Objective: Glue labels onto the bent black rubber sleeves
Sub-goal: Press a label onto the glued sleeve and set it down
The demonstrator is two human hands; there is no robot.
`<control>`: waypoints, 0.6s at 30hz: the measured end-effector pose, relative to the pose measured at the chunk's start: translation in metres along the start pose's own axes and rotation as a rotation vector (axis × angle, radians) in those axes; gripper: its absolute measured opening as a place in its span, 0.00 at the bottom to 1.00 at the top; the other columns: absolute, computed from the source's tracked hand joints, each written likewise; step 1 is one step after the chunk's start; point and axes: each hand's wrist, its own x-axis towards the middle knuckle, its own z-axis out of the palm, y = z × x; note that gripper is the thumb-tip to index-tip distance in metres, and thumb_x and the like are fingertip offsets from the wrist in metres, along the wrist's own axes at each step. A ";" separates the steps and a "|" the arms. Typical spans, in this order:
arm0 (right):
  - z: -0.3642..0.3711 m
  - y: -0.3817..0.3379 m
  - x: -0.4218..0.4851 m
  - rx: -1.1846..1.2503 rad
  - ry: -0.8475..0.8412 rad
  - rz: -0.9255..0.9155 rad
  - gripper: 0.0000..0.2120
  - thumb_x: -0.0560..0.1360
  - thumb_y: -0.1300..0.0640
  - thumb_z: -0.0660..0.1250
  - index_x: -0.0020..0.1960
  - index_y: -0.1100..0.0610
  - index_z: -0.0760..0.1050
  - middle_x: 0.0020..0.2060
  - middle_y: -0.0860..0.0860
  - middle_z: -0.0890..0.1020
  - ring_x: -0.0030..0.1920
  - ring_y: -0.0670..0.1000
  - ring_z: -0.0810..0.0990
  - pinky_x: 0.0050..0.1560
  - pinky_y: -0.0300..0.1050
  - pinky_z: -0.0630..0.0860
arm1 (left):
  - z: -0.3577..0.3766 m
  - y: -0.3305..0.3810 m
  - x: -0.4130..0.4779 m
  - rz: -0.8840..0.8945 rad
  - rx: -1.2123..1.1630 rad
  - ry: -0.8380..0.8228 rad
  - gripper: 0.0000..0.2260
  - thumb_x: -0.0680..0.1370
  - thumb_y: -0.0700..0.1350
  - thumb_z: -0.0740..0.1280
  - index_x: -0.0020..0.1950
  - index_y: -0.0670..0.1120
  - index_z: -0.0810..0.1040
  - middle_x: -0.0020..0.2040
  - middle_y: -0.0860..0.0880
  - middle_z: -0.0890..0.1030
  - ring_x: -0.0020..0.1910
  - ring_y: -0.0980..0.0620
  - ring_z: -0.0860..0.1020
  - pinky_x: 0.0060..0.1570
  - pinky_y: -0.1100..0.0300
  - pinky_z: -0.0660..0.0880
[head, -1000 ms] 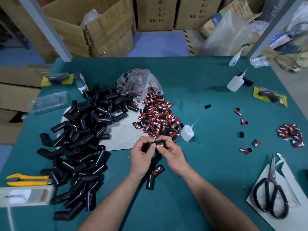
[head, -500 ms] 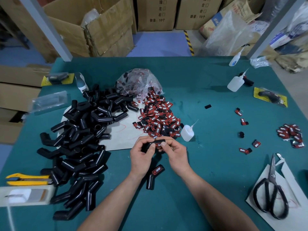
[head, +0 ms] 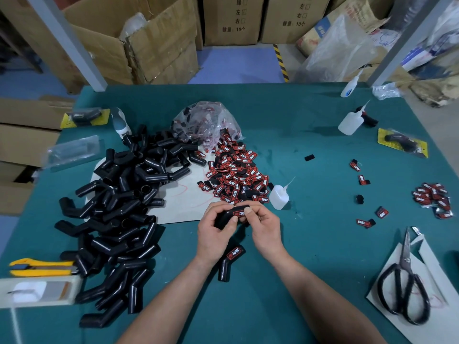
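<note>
Both hands (head: 238,227) pinch sleeve (head: 224,217) w/ label (head: 239,213).

Warehouse/packing workshop: stacked cartons (head: 233,19), green worktable (head: 310,135), bulk sleeve pile (head: 119,214), label heap (head: 236,175).

Bare forearms reach in from below and converge. The left hand (head: 213,230) and right hand (head: 266,229) meet at the fingertips, fingers curled, pinching one black sleeve (head: 223,218) between them.
</note>
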 end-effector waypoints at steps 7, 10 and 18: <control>-0.004 0.001 -0.001 0.070 -0.061 0.007 0.09 0.76 0.52 0.68 0.48 0.55 0.84 0.46 0.53 0.86 0.40 0.49 0.81 0.45 0.41 0.78 | 0.001 -0.004 0.004 -0.105 -0.028 0.036 0.13 0.74 0.39 0.72 0.54 0.54 0.83 0.53 0.57 0.85 0.54 0.58 0.82 0.58 0.67 0.75; -0.001 0.002 -0.004 0.035 -0.018 0.010 0.03 0.77 0.59 0.70 0.47 0.59 0.81 0.46 0.50 0.86 0.39 0.47 0.84 0.46 0.38 0.79 | 0.000 -0.005 0.003 -0.139 -0.072 0.041 0.14 0.75 0.37 0.72 0.56 0.53 0.83 0.54 0.57 0.85 0.55 0.58 0.83 0.58 0.68 0.75; 0.001 -0.003 -0.005 -0.022 -0.039 -0.043 0.07 0.79 0.67 0.66 0.49 0.58 0.81 0.51 0.48 0.85 0.43 0.47 0.81 0.47 0.39 0.78 | -0.001 -0.001 0.002 -0.105 -0.095 0.039 0.17 0.74 0.40 0.73 0.54 0.63 0.84 0.55 0.56 0.85 0.56 0.55 0.82 0.58 0.66 0.76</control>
